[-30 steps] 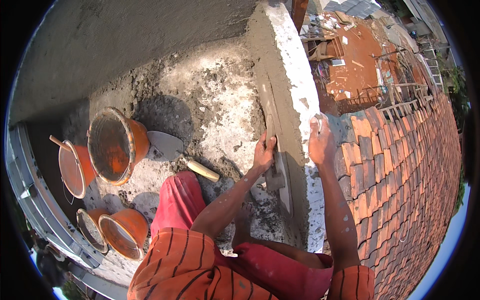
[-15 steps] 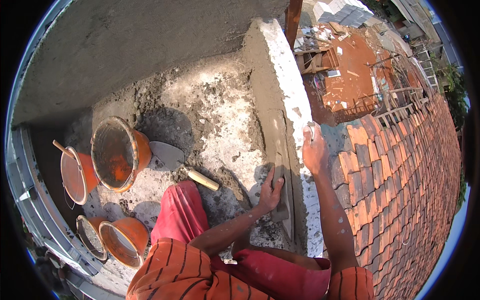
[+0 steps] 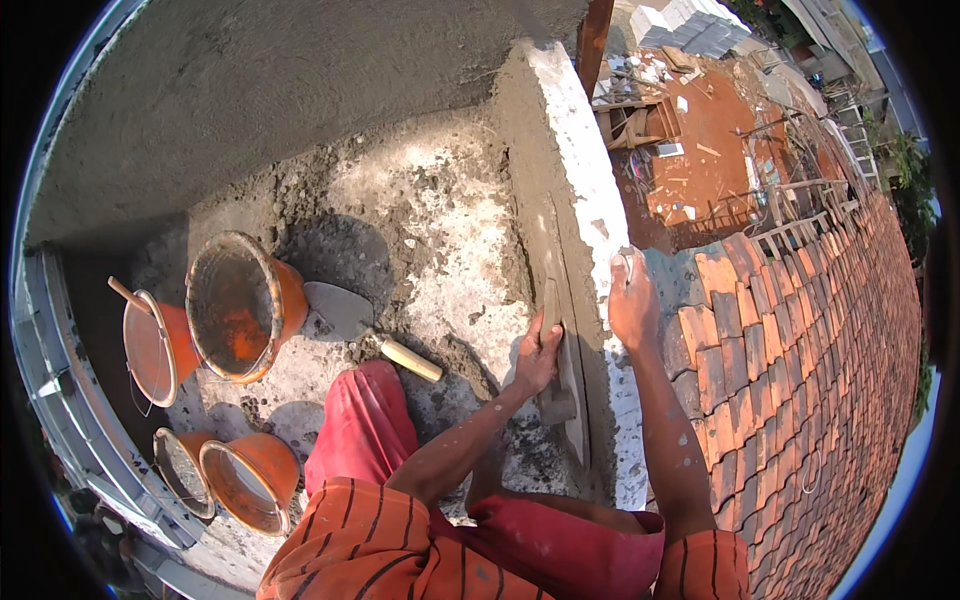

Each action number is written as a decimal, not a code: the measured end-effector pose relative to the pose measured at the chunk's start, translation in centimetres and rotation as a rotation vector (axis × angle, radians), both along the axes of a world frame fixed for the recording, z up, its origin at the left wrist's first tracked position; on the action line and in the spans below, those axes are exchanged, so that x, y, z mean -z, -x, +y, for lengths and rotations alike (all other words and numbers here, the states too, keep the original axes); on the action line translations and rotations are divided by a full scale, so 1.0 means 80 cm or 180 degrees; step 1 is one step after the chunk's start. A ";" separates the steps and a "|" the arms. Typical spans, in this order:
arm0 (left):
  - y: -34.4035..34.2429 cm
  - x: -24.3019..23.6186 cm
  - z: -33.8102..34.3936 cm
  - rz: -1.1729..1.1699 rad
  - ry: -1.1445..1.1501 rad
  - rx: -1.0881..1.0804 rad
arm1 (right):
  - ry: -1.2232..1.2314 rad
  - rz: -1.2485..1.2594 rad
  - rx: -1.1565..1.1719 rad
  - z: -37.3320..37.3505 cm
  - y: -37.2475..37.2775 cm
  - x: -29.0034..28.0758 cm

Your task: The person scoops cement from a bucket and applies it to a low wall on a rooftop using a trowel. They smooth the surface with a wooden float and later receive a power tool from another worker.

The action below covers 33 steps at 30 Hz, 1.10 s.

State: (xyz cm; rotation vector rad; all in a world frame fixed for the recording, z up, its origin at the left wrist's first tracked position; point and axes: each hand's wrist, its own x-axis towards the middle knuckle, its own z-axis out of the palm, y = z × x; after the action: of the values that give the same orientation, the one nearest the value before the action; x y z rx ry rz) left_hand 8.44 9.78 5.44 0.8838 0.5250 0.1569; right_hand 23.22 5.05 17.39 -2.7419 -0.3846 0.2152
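Now, head view. The left hand [image 3: 538, 362] has come nearer the body with the grey float [image 3: 571, 382] than it stood a second ago; against the half-second-old picture it is only slightly farther out again. Judged meaning: the float is at work on the near stretch of the mortar strip [image 3: 532, 150], the far stretch lying beyond its tip.

Left fingers: clamped on the float, thumb and forefinger toward its far end. Float lies lengthwise on the strip — whether its whole face bears on the mortar, I cannot tell.

Right hand [image 3: 634, 308]: at the white wall edge [image 3: 583, 155], essentially unmoved through all three pictures. Its fingers are curled; something pale shows by their tips, too small to name, so I cannot tell whether they are clamped on it or merely bent. Reads to me as a steadying hand.

Unchanged to the left: trowel [image 3: 338, 311] flat on the pale, crusted floor [image 3: 440, 225], wooden handle toward the red-clad knee [image 3: 362, 420]; its blade near the large orange bucket [image 3: 293, 297]. Three smaller buckets stand or lean about that one — a stick handle juts from the leftmost. Tiled roof [image 3: 770, 380] beyond the right forearm, well apart from the float.
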 end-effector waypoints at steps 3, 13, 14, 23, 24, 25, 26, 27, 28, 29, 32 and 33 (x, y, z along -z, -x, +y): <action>-0.009 -0.018 0.014 0.0208 -0.0517 0.0158 | 0.0101 0.0269 0.0156 0.002 0.008 -0.006; -0.133 0.032 0.156 0.0666 0.0104 0.0042 | 0.0219 0.0212 0.0054 0.012 0.004 -0.007; -0.122 0.040 0.141 0.0748 0.0133 0.0049 | 0.0222 0.0237 0.0014 0.010 0.001 -0.006; 0.065 0.062 -0.075 0.0863 -0.0016 0.0107 | 0.0037 0.0195 0.0094 0.016 0.007 -0.014; 0.082 0.068 -0.095 0.0744 -0.0167 -0.0031 | 0.0126 0.0064 0.0054 0.014 0.009 -0.008; 0.089 0.064 -0.100 0.0741 -0.0118 -0.0030 | 0.0216 -0.0073 0.0026 0.007 0.007 0.005; 0.093 0.062 -0.102 0.0738 -0.0069 -0.0020 | 0.0307 -0.0211 0.0006 0.001 0.005 0.013; 0.083 0.064 -0.087 0.0787 0.0048 0.0030 | 0.0306 -0.0155 0.0027 0.000 0.006 0.012; 0.071 0.063 -0.071 0.0829 0.0158 0.0089 | 0.0286 -0.0111 0.0052 0.002 0.007 0.009; 0.059 0.064 -0.051 0.1036 0.0347 0.0268 | 0.0263 -0.0066 0.0087 0.004 0.010 0.008; 0.021 0.064 -0.009 0.0627 0.0157 -0.0258 | 0.0111 0.0355 0.0186 0.009 0.014 -0.002; 0.007 0.065 0.006 0.0458 0.0119 -0.0432 | 0.0183 0.0384 0.0185 0.008 0.009 -0.002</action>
State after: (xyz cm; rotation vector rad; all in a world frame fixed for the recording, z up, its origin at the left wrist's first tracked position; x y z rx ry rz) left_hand 7.86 10.26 0.22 0.8268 0.7207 0.2073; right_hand 22.48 5.67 17.52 -2.7747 -0.2694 0.3797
